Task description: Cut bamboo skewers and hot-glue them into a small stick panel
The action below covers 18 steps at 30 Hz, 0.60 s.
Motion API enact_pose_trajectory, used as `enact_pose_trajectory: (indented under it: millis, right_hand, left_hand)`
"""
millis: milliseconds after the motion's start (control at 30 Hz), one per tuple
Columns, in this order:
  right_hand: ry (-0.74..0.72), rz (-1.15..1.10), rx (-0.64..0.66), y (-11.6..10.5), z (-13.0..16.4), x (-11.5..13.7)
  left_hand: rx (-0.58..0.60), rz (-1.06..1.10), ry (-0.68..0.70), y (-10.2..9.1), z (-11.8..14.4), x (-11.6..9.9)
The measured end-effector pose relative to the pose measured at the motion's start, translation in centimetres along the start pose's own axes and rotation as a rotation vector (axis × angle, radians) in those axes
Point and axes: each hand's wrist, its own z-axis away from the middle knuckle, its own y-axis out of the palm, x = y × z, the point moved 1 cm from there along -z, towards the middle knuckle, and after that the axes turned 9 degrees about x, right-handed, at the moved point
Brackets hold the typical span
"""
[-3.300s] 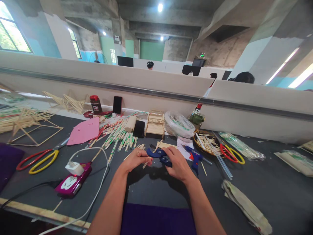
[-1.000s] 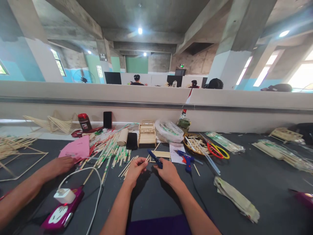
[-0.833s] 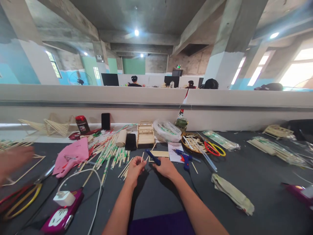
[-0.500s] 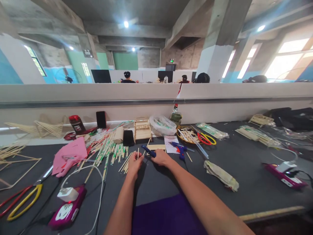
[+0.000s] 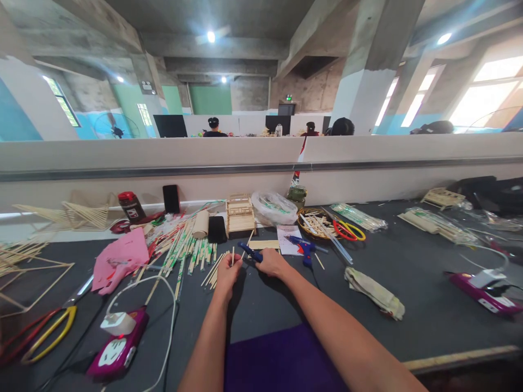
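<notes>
- Left hand (image 5: 227, 275) pinches a thin pale wooden stick (image 5: 232, 256), held upright above the dark grey desk (image 5: 408, 261).
- Right hand (image 5: 271, 262) grips the blue-handled cutter (image 5: 250, 252), which angles toward the stick.
- Just beyond: loose short sticks (image 5: 212, 269), a flat stick panel (image 5: 263, 245).
- Farther back: a small stick-built frame (image 5: 239, 213).

Both bare forearms rise from the lower edge toward mid-frame. The left hand (image 5: 227, 274) is closed in a pinch, fingers curled; the right hand (image 5: 271, 262), just beside it, is clenched, knuckles up.
</notes>
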Motion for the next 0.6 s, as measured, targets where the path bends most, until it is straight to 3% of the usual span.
enact_pose_trajectory:
  millis: [600]
  right_hand:
    - [0.001, 0.052, -0.041, 0.34, -0.25, -0.08]
  left_hand:
    - [0.019, 0.017, -0.021, -0.02, 0.01, -0.07]
